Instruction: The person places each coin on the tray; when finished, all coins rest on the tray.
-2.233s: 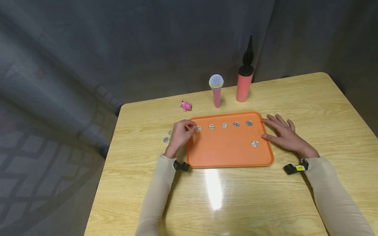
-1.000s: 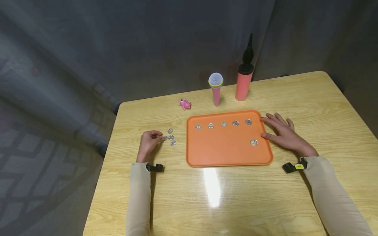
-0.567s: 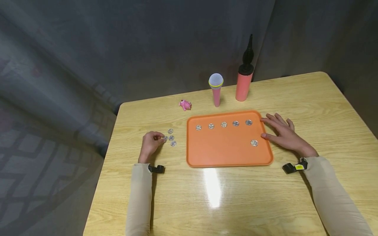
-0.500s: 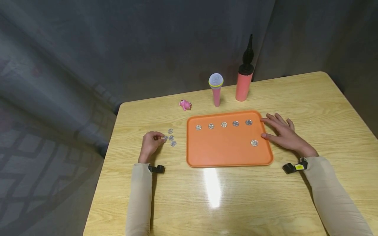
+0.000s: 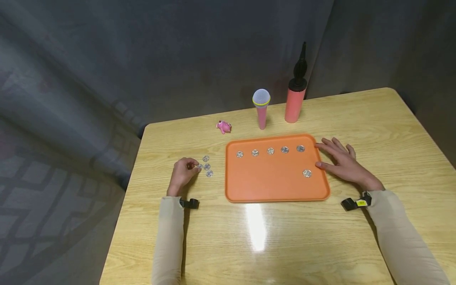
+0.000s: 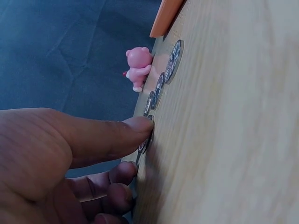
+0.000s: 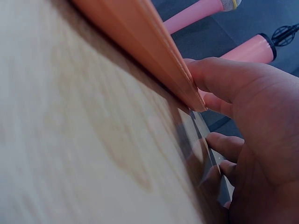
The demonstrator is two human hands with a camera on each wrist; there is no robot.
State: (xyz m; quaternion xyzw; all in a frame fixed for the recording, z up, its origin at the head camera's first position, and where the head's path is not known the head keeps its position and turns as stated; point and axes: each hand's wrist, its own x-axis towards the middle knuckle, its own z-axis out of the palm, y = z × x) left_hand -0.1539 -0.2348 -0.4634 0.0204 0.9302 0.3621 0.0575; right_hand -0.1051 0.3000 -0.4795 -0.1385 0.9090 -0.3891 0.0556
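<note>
Thumb and fingers of my left hand (image 5: 182,173) pinch the leftmost silver coin (image 5: 200,166) of a small cluster on the table. The left wrist view shows the thumb (image 6: 107,136) over this coin (image 6: 150,130), partly hiding it. Close by lie other coins, the nearest to the tray being a coin (image 5: 209,173) at the cluster's front. My right hand (image 5: 342,164) has its fingers spread, with thumb and index fingertip at the right rim of the orange tray (image 5: 278,196). Inside the tray, several coins (image 5: 270,151) form a row along the back, and one coin (image 5: 307,173) lies in front at right.
Behind the tray stand a pink toy microphone (image 5: 261,109) and a pink hand pump (image 5: 295,105) with a black top. A small pink animal figure (image 5: 224,126) sits at the back left of the wooden table (image 5: 285,245). Dark curtains (image 5: 199,55) hang behind.
My left hand has moved left from the tray's back left corner, where a coin now lies at the row's end, to the cluster, and its fingers have closed at a coin. The right hand stays put.
</note>
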